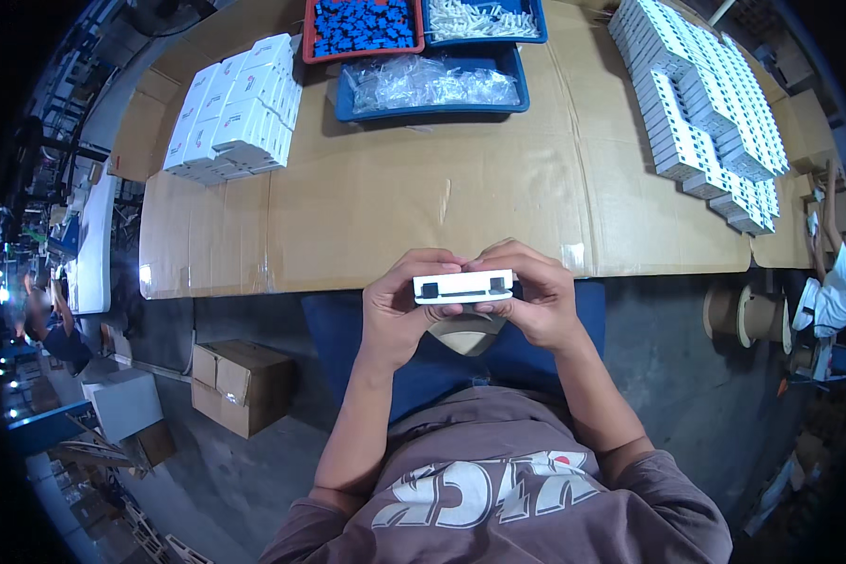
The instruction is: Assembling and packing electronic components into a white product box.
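Note:
A small white box (462, 286) is held level in front of me, just off the near edge of the table. Its narrow side faces up, with a dark slot and two dark patches near the ends. My left hand (406, 296) grips its left end, fingers along the far side and thumb on the near side. The right end is gripped the same way by my right hand (533, 293). Both hands are closed on it, and the fingertips nearly meet at its far side. The box's underside is hidden from me.
Cardboard covers the table (367, 207). Stacked white boxes (240, 108) stand at the left, more white boxes (700, 103) at the right. At the back are a red bin (364, 28) of blue parts, a blue bin (484, 21) of white pieces and a blue bin (432, 85) of clear plastic bags.

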A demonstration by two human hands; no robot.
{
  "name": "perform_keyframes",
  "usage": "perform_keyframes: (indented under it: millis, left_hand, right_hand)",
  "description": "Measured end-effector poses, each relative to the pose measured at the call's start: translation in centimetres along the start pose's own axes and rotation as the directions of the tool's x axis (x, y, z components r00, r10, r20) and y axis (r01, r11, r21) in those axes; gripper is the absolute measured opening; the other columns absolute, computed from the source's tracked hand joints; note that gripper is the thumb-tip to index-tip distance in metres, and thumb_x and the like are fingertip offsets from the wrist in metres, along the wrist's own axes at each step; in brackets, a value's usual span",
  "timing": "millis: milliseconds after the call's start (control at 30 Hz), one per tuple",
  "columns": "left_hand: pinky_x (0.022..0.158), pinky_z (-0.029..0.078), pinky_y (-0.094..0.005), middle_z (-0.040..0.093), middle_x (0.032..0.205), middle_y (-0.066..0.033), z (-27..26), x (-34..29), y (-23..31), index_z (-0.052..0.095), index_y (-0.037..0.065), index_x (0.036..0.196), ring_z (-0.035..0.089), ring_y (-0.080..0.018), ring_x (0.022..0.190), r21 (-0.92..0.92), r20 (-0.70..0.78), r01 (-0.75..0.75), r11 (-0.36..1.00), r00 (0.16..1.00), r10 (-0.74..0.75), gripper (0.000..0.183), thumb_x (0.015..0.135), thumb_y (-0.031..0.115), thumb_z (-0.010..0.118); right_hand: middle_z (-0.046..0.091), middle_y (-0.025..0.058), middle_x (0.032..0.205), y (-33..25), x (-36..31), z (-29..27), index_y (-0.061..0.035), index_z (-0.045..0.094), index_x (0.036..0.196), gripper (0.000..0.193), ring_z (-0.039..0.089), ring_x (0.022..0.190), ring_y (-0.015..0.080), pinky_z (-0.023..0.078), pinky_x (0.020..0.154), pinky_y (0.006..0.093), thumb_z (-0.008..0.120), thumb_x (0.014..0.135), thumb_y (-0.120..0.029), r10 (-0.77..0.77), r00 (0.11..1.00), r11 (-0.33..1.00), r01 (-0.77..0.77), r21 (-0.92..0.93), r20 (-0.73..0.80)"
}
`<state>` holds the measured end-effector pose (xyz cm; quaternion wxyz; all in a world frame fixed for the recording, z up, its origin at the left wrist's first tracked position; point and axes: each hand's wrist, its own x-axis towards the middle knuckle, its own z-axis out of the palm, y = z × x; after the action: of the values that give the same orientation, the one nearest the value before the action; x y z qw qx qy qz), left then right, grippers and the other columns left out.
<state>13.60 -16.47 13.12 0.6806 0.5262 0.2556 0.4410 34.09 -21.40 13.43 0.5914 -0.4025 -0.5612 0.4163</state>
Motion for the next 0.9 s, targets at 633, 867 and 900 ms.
perform_keyframes:
  millis: [633,867,900]
  left_hand:
    - [0.097,0.055,-0.0290,0.075,0.120,-0.0113,0.1,-1.2,0.6,0.067,-0.005,0.128,0.069,-0.0147,0.109,0.078,-0.117,0.071,0.994,0.991,-0.062,0.038,0.093,0.005,0.079]
    - [0.089,0.055,-0.0261,0.077,0.111,-0.0061,0.9,-0.6,1.3,0.070,-0.001,0.124,0.069,-0.0097,0.100,0.303,-0.045,0.004,0.953,0.999,0.010,0.035,0.091,0.005,0.080]
    - [0.089,0.055,-0.0265,0.077,0.111,-0.0065,0.9,-0.7,1.1,0.070,-0.001,0.123,0.069,-0.0102,0.100,0.309,-0.034,0.006,0.951,0.999,0.005,0.034,0.091,0.005,0.080]
  right_hand:
    - [0.067,0.0139,0.124,-0.8,0.3,1.5,0.0021,0.069,0.125,0.042,0.064,0.115,0.0218,0.051,0.098,0.0349,0.083,0.087,-0.005,0.124,0.980,0.980,-0.096,0.176,-0.155]
    - [0.067,0.0146,0.123,-1.5,0.3,0.5,0.0003,0.069,0.127,0.047,0.066,0.114,0.0247,0.052,0.098,0.0348,0.085,0.084,-0.009,0.006,1.000,0.995,-0.006,-0.095,-0.008]
    - [0.068,0.0146,0.121,-1.7,0.5,0.6,0.0006,0.071,0.123,0.042,0.067,0.112,0.0248,0.053,0.095,0.0351,0.084,0.085,-0.009,-0.022,1.000,0.993,0.023,-0.116,0.006]
